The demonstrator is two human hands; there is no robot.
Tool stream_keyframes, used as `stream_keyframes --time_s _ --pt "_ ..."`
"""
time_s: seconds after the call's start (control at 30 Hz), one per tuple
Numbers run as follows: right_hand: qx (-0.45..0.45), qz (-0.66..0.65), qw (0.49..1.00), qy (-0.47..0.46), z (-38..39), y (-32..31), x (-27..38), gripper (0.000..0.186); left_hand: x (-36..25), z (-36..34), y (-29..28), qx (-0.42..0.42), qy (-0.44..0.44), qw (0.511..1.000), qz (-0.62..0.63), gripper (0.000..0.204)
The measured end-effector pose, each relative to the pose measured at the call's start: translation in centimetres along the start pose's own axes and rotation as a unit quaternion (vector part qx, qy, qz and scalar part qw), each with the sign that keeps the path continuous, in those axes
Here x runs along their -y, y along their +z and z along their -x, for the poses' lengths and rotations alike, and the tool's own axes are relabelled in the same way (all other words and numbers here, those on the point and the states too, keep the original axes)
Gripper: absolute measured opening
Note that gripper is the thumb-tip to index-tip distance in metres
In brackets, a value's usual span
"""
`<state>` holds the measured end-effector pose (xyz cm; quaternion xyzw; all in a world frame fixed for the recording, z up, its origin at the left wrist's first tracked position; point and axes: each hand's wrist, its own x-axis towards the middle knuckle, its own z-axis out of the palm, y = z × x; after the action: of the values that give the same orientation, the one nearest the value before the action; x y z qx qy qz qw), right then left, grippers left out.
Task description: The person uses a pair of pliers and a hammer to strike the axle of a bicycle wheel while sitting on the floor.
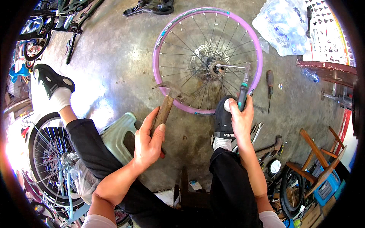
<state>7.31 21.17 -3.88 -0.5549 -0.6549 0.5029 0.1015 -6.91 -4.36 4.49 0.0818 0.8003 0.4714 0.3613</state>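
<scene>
My left hand [147, 142] is wrapped round the wooden handle of a claw hammer [164, 109], whose metal head overlaps the near-left rim of the wheel from this view. In my right hand [242, 121] is a hand tool with a black-and-teal handle [242, 97] and a flat metal shank; its exact kind is unclear. From its far end a thin, pale rod [232, 66] reaches left to the hub [218, 68]. The bicycle wheel [156, 62], with a purple rim, black spokes and a brake disc, lies flat on the concrete floor. My right shoe [223, 119] is against its near edge.
A screwdriver [270, 85] lies right of the wheel, with wrenches [258, 131] and another hammer [278, 142] nearer. A green plastic stool [119, 131] stands between my legs. Bicycles [49, 152] crowd the left; a wooden frame [319, 167] stands at right. A saddle [152, 8] lies at the far side.
</scene>
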Motion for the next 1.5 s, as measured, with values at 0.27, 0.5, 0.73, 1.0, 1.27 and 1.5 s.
stream_keyframes --time_s 0.27,0.5,0.73,1.0,1.27,1.5 --pt "-0.031 -0.019 0.998 -0.058 0.0 0.4 1.2 0.049 1.2 -0.4 0.0 -0.004 0.015 1.000 -0.002 0.050" --pt "-0.053 0.038 0.995 -0.074 -0.1 0.2 0.9 0.052 0.1 -0.4 0.4 0.004 -0.019 1.000 -0.014 0.051" --pt "-0.036 0.099 0.994 -0.039 -0.4 -0.3 4.6 0.057 0.0 -1.2 0.6 -0.018 0.026 0.999 -0.007 0.051" --pt "-0.057 0.135 0.986 -0.082 -0.6 0.7 4.6 0.059 -5.7 -5.1 -0.5 -0.046 0.415 0.892 -0.177 0.075" --pt "-0.083 0.165 0.980 -0.069 -0.5 0.1 5.3 0.062 -22.0 -11.3 6.1 0.104 0.499 0.804 -0.306 0.043" --pt "-0.062 0.160 0.980 -0.097 -0.7 0.8 5.4 0.059 -23.7 -14.9 6.6 0.166 0.544 0.681 -0.462 0.036"
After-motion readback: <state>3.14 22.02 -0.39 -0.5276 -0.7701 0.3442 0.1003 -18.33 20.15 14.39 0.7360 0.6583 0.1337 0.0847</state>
